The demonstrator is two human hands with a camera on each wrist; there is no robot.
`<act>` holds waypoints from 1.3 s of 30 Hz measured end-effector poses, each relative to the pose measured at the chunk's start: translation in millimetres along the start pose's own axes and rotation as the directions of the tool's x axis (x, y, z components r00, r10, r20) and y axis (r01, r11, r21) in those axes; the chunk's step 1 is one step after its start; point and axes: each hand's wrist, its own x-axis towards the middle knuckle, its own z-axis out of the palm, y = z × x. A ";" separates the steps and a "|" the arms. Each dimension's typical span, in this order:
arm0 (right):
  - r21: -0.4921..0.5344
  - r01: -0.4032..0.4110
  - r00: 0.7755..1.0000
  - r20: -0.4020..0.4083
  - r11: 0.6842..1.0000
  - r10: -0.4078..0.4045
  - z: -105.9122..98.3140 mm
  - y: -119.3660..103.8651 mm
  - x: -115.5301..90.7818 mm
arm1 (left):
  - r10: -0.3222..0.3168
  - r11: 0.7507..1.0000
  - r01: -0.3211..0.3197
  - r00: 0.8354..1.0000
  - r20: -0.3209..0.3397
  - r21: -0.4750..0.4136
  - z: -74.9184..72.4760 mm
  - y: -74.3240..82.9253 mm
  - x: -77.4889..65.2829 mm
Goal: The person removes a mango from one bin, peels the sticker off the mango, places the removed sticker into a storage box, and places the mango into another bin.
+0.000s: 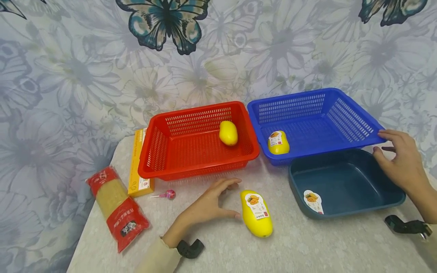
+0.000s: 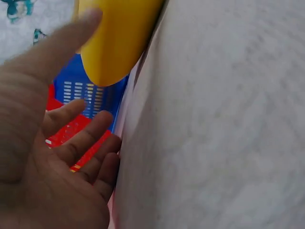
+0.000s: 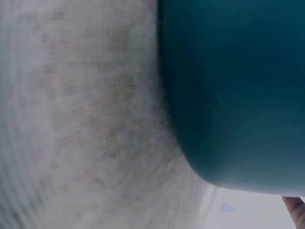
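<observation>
Gripping the near mango (image 1: 257,216) mid-body, well in from the table's (image 1: 97,244) left edge, should suit the spread left hand (image 1: 209,203); right hand's (image 1: 402,159) hold unclear.

Yellow mango (image 1: 260,226), blue basket (image 1: 304,132)

The person wears pale beige sleeves, the left sleeve (image 1: 158,258) plain, the right sleeve (image 1: 429,248) of the same shade. Beside the left cuff sits a curved black fitting (image 1: 191,249); a similar black wrist piece (image 1: 404,226) on the right has a small, shiny, metallic-looking part near the sleeve. The left hand (image 1: 209,204) and right hand (image 1: 402,163) are bare.
</observation>
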 end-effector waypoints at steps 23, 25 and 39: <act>-0.006 0.000 1.000 -0.004 1.000 0.000 0.4 1.4 0.1 | -0.133 0.987 0.126 0.989 -0.068 -0.101 21.6 15.3 -8.1; -0.004 0.001 1.000 -0.007 1.000 -0.001 0.5 1.3 -0.5 | -0.110 0.991 0.104 0.991 -0.074 -0.085 19.3 12.1 -7.3; 0.001 0.014 1.000 -0.020 1.000 -0.013 2.9 3.3 0.4 | -0.127 0.990 0.122 0.989 -0.079 -0.066 26.3 17.2 -6.7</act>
